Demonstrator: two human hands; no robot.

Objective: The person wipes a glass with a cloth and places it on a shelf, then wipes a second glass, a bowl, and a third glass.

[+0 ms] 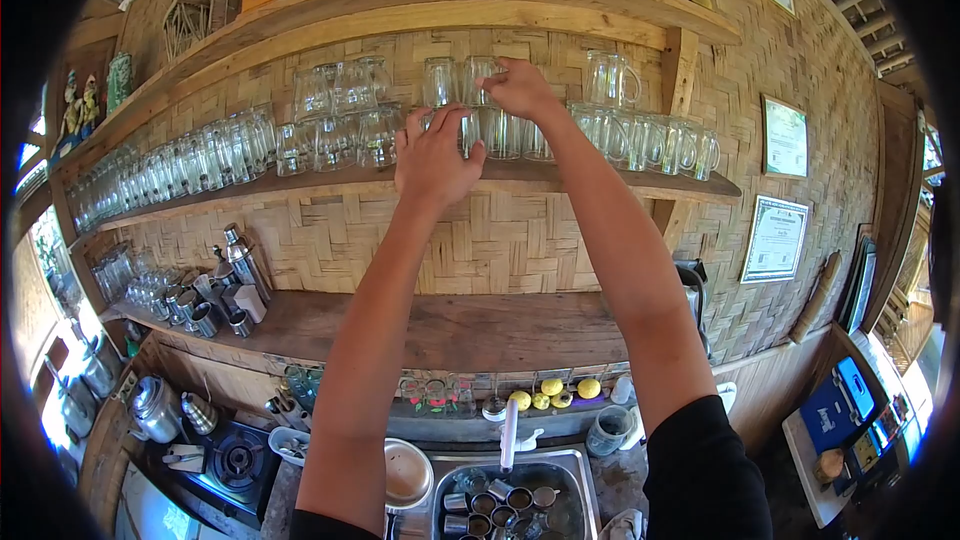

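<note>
Two bare arms reach up to a wooden shelf (600, 183) crowded with clear drinking glasses, set against a woven bamboo wall (500, 240).

At far left, rows of glasses (180, 165) line the shelf, well apart from both hands. Closer to the middle, the left hand (435, 155) is raised at shelf height, fingers curled narrowly around the glass (470, 130) just in front of it; the palm faces away, so how firmly it grips cannot be told. Just to the right and higher, the right hand (520, 88) rests its fingertips on the rim of an upper glass (482, 75) stacked on the row below, fingers bent and fairly close together. The two hands are near each other, the glasses they touch standing side by side in the middle of the shelf.

Further right, glass mugs (650, 140) with handles fill the rest of the shelf. Below, a lower shelf (450, 325) holds metal cups (205, 315), and a sink (585, 465) contains small metal cups.
</note>
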